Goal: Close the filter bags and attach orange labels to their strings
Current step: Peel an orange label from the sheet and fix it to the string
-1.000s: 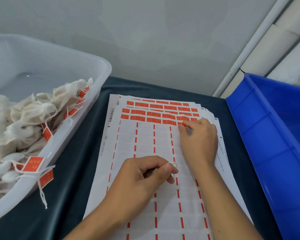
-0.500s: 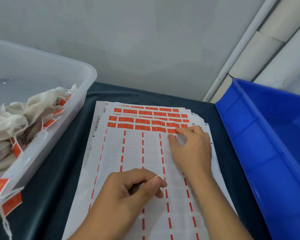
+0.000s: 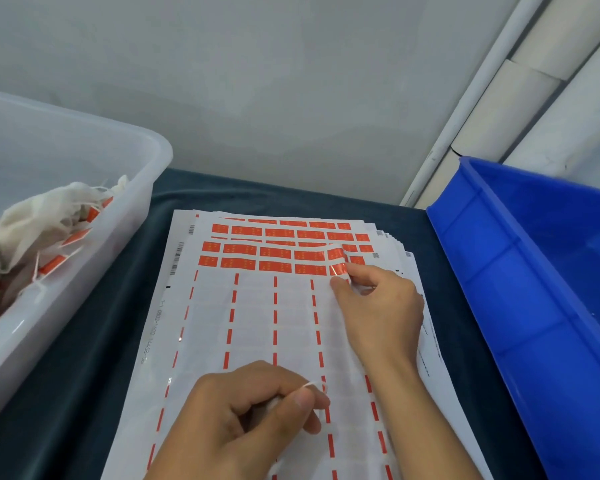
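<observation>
Your right hand [image 3: 378, 313] pinches an orange label [image 3: 338, 270] at the label sheet's [image 3: 257, 323] far right, peeling it up. Your left hand [image 3: 243, 420] grips the string [image 3: 310, 385] at the sheet's near edge. The label lies beyond the string, so it must come toward you.

Label sheets [image 3: 257, 323] as landmark: clear tub [image 3: 125, 209] walls off their left, blue bin [image 3: 499, 289] their right. Dark table [image 3: 111, 306] strips run open between. Wall [image 3: 291, 98] close behind.
</observation>
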A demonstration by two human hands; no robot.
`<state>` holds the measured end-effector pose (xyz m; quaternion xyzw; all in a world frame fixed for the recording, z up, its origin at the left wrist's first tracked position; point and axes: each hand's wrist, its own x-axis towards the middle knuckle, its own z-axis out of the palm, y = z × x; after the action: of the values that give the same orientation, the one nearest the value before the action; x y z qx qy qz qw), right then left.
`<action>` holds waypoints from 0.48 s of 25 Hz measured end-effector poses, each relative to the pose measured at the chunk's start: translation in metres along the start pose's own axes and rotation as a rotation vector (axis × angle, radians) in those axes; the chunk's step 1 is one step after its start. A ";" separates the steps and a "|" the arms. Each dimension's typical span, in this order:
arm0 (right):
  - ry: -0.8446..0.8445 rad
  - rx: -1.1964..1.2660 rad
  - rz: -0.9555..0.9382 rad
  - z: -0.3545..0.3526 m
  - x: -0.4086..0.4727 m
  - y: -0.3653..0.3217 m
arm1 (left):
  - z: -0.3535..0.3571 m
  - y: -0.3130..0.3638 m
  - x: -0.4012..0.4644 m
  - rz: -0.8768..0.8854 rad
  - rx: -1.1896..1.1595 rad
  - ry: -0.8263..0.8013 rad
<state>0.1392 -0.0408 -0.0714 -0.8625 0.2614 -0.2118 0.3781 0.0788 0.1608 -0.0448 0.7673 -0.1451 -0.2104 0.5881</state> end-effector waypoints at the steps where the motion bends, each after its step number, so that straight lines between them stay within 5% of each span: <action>1: 0.007 0.014 -0.001 0.000 0.000 0.000 | 0.000 -0.001 0.000 0.010 0.002 0.000; 12: -0.003 0.087 -0.022 0.002 0.004 0.004 | 0.001 -0.012 0.002 0.082 0.043 0.005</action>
<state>0.1419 -0.0448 -0.0754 -0.8482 0.2421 -0.2259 0.4134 0.0799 0.1621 -0.0574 0.7737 -0.1795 -0.1812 0.5799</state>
